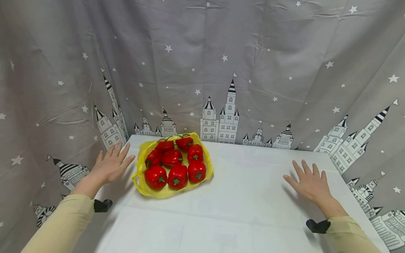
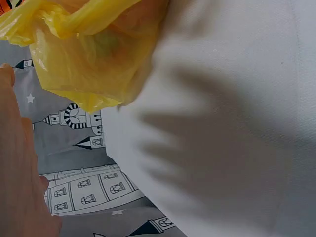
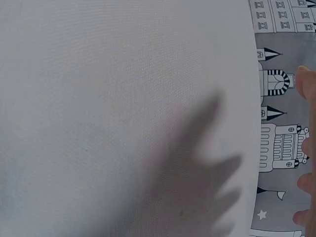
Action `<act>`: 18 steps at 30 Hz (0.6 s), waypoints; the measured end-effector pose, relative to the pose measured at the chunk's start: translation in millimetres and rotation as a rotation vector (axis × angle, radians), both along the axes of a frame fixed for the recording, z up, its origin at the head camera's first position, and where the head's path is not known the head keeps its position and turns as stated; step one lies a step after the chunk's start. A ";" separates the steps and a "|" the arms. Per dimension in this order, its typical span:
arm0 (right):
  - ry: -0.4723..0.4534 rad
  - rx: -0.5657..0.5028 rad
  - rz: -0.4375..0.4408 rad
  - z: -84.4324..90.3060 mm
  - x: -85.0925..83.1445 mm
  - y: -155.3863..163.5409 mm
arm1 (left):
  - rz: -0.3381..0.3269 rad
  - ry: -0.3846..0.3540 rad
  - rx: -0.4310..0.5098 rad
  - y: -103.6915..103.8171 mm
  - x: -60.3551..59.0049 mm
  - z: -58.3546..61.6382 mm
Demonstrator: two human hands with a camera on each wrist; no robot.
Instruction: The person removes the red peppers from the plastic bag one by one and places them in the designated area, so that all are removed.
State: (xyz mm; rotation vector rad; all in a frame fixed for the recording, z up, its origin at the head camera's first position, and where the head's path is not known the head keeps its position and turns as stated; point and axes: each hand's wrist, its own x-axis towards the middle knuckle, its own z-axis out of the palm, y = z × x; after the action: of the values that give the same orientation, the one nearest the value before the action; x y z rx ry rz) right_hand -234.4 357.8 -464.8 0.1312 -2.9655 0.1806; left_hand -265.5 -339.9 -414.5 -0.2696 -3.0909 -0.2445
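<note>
A yellow plastic bag [image 1: 207, 165] lies spread on the white table, with several red bell peppers [image 1: 178, 176] grouped inside its raised rim. Just left of the bag, my left hand [image 1: 110, 165] hovers with its fingers spread, holding nothing. The left wrist view shows the bag's crumpled side [image 2: 89, 69] and the edge of that hand [image 2: 22, 163]. Over the right part of the table my right hand [image 1: 311, 184] is held up, fingers apart and nothing in it. In the right wrist view only fingertips [image 3: 307, 84] show at the edge, above a hand shadow.
The white tabletop [image 1: 240, 196] spreads between and in front of the hands. A grey curtain [image 1: 190, 63] with white stars and castles hangs behind the table and down both sides. Each wrist wears a small black camera mount [image 1: 102, 205].
</note>
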 end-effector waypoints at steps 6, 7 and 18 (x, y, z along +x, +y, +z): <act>0.010 -0.010 0.010 4.3 1.0 -3.8 | -0.005 0.020 0.000 3.3 2.2 6.6; 0.012 -0.009 0.012 5.1 1.2 -5.0 | -0.008 0.025 -0.001 3.9 2.4 7.3; 0.033 -0.006 0.054 11.4 1.6 -22.1 | -0.027 0.057 -0.001 9.3 6.8 14.3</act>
State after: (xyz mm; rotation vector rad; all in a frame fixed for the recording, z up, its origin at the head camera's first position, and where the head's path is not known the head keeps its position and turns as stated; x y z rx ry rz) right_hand -232.8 335.7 -453.4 0.2110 -2.9300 0.1917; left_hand -258.7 -330.7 -400.2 -0.3130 -3.0330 -0.2320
